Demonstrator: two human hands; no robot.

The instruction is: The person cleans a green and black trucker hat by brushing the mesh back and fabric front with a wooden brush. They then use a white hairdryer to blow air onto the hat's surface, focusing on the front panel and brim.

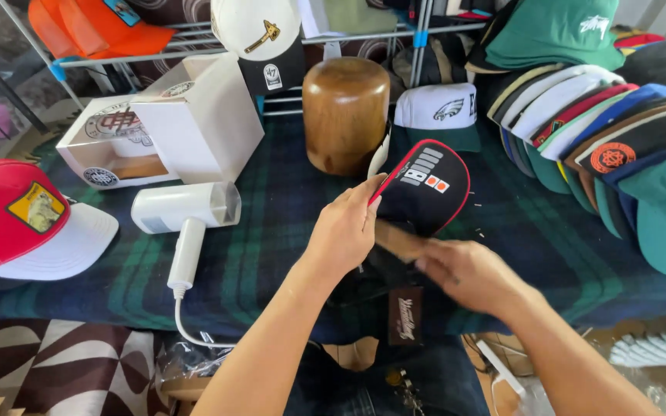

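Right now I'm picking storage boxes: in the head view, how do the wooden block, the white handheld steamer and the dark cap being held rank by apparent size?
1. White handheld steamer, counting its handle.
2. Wooden block and dark cap: too alike to rank; the cap, pinched by the left hand, sits nearer the camera.

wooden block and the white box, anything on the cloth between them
Nothing. In the head view the plaid cloth is bare between the wooden block and the white box; the white steamer lies nearer the camera, in front of the box.
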